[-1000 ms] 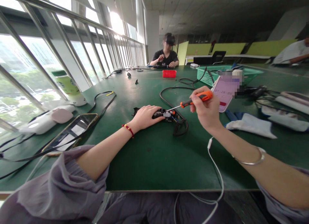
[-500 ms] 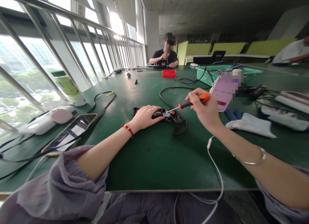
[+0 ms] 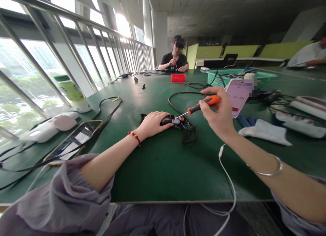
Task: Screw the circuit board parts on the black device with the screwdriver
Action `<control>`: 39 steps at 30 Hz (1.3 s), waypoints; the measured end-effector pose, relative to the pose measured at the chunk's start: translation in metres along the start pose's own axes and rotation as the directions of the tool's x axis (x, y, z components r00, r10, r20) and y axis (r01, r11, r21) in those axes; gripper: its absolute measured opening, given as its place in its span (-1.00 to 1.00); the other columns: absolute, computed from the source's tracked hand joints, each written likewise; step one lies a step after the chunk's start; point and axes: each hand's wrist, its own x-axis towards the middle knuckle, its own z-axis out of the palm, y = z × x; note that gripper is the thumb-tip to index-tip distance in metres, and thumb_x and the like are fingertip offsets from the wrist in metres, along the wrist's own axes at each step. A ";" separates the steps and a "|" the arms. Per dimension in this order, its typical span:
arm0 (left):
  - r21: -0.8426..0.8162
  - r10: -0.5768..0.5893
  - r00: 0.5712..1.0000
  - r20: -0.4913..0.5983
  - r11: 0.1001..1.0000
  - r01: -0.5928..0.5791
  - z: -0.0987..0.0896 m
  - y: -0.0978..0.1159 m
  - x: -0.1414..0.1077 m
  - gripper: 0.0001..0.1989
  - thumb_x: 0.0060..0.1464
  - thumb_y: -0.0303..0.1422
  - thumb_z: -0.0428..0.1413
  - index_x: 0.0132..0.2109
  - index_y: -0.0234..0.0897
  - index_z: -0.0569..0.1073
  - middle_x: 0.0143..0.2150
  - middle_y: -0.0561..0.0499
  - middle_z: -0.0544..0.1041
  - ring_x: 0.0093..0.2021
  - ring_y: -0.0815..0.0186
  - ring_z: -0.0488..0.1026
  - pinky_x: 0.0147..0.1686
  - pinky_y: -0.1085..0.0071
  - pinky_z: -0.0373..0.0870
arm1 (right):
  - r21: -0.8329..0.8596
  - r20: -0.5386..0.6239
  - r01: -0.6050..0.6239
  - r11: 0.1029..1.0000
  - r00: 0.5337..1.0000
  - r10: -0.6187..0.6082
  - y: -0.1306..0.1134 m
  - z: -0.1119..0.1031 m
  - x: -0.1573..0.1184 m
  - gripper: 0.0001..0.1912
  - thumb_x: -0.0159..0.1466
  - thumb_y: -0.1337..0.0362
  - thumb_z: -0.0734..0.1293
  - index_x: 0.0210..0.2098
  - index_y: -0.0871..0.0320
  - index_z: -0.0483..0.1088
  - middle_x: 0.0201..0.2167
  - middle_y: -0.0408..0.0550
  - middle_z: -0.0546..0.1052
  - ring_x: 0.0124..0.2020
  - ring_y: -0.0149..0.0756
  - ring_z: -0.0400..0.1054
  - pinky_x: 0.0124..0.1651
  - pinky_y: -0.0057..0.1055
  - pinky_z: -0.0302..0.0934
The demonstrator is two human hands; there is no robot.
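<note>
Left grip (image 3: 155, 123) holds a slim black device (image 3: 167, 121) down on the green table (image 3: 142, 178), fingers draped over its left part and thumb along its near side; the right grip (image 3: 220, 110) is closed round the handle of an orange-and-black screwdriver (image 3: 195, 109), whose shaft slants down leftward to the device's grey block (image 3: 176, 121). Whether the tip touches or hovers just above, I cannot tell.

Judging by looks, the black device is light and rigid, its casing perhaps a little slippery, and the exposed wires (image 3: 185, 125) at its right end fragile; the covered left body seems the safer place to hold. The screwdriver should be light and stiff, best held by its thick handle.

Counted from left to right: 1 white gadget (image 3: 54, 124), 1 green-and-white cup (image 3: 72, 93), 1 flat-lying phone (image 3: 78, 135), 1 black device mid-table, 1 co-worker (image 3: 175, 61) across the table, 1 red box (image 3: 178, 78), 1 screwdriver, green basketwork (image 3: 216, 80) that could be 1 basket or 2, 1 propped phone (image 3: 237, 96) just behind the right grip, 2 blue-and-white gloves (image 3: 267, 130), and 1 other person (image 3: 309, 54) at the far right.
</note>
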 end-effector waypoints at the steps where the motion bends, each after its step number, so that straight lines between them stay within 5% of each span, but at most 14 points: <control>1: 0.000 0.000 1.000 0.000 1.000 0.000 0.000 0.000 0.000 -0.45 0.18 0.04 -0.10 0.11 -0.25 0.36 0.00 -0.09 0.51 -0.06 0.10 0.43 -0.08 0.22 0.33 | 0.040 0.017 0.003 0.999 1.000 -0.004 0.000 0.000 0.000 -0.73 0.12 0.26 0.34 -0.19 0.05 0.26 -0.42 -0.19 0.36 -0.46 -0.40 0.26 -0.43 -0.42 0.20; 3: -0.003 -0.001 1.000 0.000 1.000 0.001 -0.001 0.001 0.000 -0.45 0.17 0.04 -0.10 0.11 -0.25 0.36 0.00 -0.09 0.51 -0.05 0.10 0.43 -0.08 0.22 0.33 | 0.060 0.042 -0.009 0.998 0.999 0.006 -0.002 0.000 -0.001 -0.65 0.09 0.27 0.35 -0.14 0.03 0.22 -0.46 -0.23 0.36 -0.48 -0.39 0.26 -0.43 -0.40 0.21; 8: -0.014 -0.009 1.000 -0.002 1.000 0.009 0.000 0.001 0.000 -0.45 0.17 0.04 -0.10 0.11 -0.24 0.36 0.01 -0.08 0.51 -0.04 0.09 0.43 -0.06 0.21 0.33 | -0.063 0.047 -0.109 0.992 0.993 0.112 -0.007 0.001 -0.003 -0.84 0.17 0.15 0.32 -0.38 0.10 0.30 -0.60 -0.26 0.29 -0.64 -0.49 0.15 -0.49 -0.43 0.13; 14: -0.007 -0.003 1.000 -0.001 1.000 0.003 0.000 0.000 0.001 -0.45 0.17 0.04 -0.10 0.11 -0.24 0.36 0.00 -0.07 0.51 -0.05 0.09 0.43 -0.08 0.22 0.33 | 0.095 0.027 -0.041 0.995 0.999 0.038 -0.004 0.003 -0.003 -0.56 0.03 0.35 0.38 -0.12 0.03 0.20 -0.40 -0.21 0.36 -0.48 -0.41 0.27 -0.46 -0.43 0.18; 20: -0.003 -0.008 1.000 -0.002 1.000 0.008 0.000 0.000 0.001 -0.45 0.17 0.04 -0.10 0.12 -0.24 0.36 0.01 -0.07 0.51 -0.04 0.09 0.43 -0.07 0.21 0.33 | -0.073 0.010 -0.135 0.988 0.991 0.136 -0.008 0.003 -0.004 -0.83 0.12 0.24 0.34 -0.31 0.09 0.29 -0.58 -0.28 0.27 -0.63 -0.48 0.14 -0.50 -0.43 0.14; 25: -0.006 -0.017 1.000 0.002 1.000 0.017 0.000 0.001 0.001 -0.45 0.17 0.04 -0.10 0.12 -0.23 0.36 0.01 -0.07 0.51 -0.05 0.10 0.43 -0.06 0.23 0.33 | 0.077 0.055 -0.059 0.995 0.997 0.054 -0.008 0.005 -0.005 -0.55 0.05 0.33 0.36 -0.10 0.03 0.18 -0.51 -0.29 0.30 -0.55 -0.45 0.20 -0.45 -0.44 0.18; 30: -0.003 -0.019 1.000 0.003 1.000 0.019 0.000 0.001 0.001 -0.45 0.17 0.04 -0.10 0.12 -0.24 0.36 0.00 -0.08 0.51 -0.05 0.10 0.44 -0.06 0.23 0.32 | -0.070 0.019 -0.153 0.986 0.988 0.154 -0.009 0.004 -0.005 -0.75 0.09 0.23 0.37 -0.27 0.10 0.29 -0.49 -0.23 0.34 -0.59 -0.48 0.19 -0.47 -0.42 0.18; 35: 0.000 -0.008 1.000 -0.002 1.000 0.008 0.000 0.001 0.001 -0.45 0.17 0.04 -0.10 0.12 -0.24 0.36 -0.01 -0.08 0.51 -0.07 0.10 0.44 -0.09 0.24 0.33 | 0.091 0.049 -0.071 0.993 0.997 0.067 -0.007 0.006 -0.006 -0.52 0.05 0.33 0.37 -0.06 0.04 0.16 -0.42 -0.22 0.36 -0.48 -0.41 0.29 -0.47 -0.44 0.18; 39: 0.012 -0.014 1.000 -0.008 1.000 0.014 0.000 0.001 0.001 -0.45 0.17 0.03 -0.09 0.11 -0.25 0.36 -0.02 -0.08 0.52 -0.07 0.10 0.44 -0.09 0.23 0.33 | 0.000 0.043 -0.161 0.987 0.986 0.161 -0.012 0.006 -0.007 -0.69 0.10 0.20 0.37 -0.19 0.06 0.24 -0.51 -0.26 0.33 -0.61 -0.47 0.20 -0.50 -0.44 0.15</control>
